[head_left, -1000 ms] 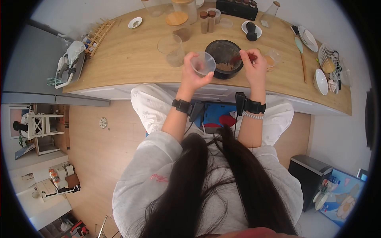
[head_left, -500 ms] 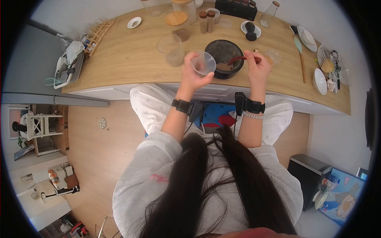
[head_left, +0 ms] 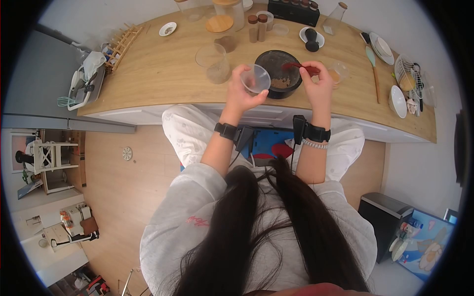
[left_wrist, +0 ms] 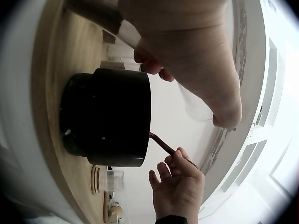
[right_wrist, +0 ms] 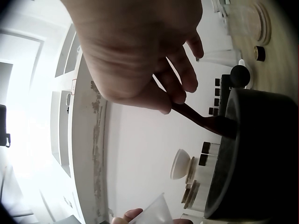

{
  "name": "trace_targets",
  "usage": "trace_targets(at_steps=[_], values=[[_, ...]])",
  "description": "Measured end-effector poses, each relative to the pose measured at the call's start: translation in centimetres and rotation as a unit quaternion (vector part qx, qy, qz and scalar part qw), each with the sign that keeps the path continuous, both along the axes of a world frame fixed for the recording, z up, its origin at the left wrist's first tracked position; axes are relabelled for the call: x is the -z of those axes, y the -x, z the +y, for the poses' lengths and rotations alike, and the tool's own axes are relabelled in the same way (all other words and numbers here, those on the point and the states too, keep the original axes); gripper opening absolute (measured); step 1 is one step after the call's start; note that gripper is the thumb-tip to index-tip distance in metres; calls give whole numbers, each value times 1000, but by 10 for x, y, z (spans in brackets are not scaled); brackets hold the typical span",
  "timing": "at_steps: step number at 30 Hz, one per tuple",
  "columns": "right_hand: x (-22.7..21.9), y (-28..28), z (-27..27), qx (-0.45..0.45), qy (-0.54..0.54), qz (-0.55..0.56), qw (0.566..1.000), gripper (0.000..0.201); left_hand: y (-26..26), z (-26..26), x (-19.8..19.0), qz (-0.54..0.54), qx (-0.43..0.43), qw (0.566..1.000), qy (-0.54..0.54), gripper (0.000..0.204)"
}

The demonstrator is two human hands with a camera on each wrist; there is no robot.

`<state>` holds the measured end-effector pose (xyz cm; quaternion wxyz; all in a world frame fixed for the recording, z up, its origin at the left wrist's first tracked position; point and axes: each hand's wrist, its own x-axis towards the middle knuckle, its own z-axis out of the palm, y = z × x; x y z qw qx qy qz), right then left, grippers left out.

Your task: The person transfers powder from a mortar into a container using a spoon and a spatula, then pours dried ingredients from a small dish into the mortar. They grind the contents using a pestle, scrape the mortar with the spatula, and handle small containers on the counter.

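Observation:
My left hand (head_left: 238,94) grips a clear plastic cup (head_left: 257,79), tilted beside the left rim of a black mortar (head_left: 266,60). Brown powder (head_left: 281,83) lies at the bottom of the mortar. Over the mortar's right side, my right hand (head_left: 319,85) pinches the handle of a dark red spoon (head_left: 292,65). In the right wrist view the spoon's bowl (right_wrist: 222,125) overlaps the mortar's rim. The left wrist view shows the mortar's dark outer wall (left_wrist: 117,116), with the spoon's handle (left_wrist: 163,144) slanting out from its mouth.
A tall clear container (head_left: 212,61) stands left of the mortar, a small clear cup with orange contents (head_left: 338,75) to its right. Behind are a black pestle (head_left: 311,40) on a white dish and two brown-capped jars (head_left: 253,28). A spatula (head_left: 374,69) lies farther right.
The spoon has been lowered to the powder and then lifted back up toward the mortar's far right side. The left hand and cup have shifted slightly right.

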<state>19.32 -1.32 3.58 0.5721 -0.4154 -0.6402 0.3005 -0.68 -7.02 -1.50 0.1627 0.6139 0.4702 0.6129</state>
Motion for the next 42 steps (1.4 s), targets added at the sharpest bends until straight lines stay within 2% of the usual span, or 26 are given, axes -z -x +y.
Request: trace_targets(at_steps=[1, 4, 8, 10, 17, 19, 23, 25, 42], values=[[-2, 0, -1, -4, 10, -27, 1000, 11, 0, 0, 0, 1, 0, 1000, 2, 71], [1, 0, 2, 23, -17, -30, 999, 11, 0, 0, 0, 4, 1, 1000, 0, 70], [0, -1, 2, 15, -5, -24, 1000, 13, -1, 0, -1, 6, 4, 1000, 7, 70], [-2, 1, 2, 18, -34, -16, 999, 17, -1, 0, -1, 9, 1, 1000, -5, 70], [-3, 1, 1, 16, -12, -35, 999, 20, -1, -1, -3, 14, -3, 1000, -7, 70], [-5, 3, 1, 24, -46, -34, 998, 20, -2, -1, -4, 13, -1, 1000, -1, 70], [-1, 2, 2, 15, -22, -43, 999, 20, -2, 0, -2, 26, -2, 1000, 2, 70], [0, 4, 4, 30, -55, -32, 998, 21, -3, -1, -3, 27, 0, 1000, 0, 70], [3, 10, 4, 15, -64, -78, 995, 21, -1, 1, 1, 9, 7, 1000, -4, 71]])
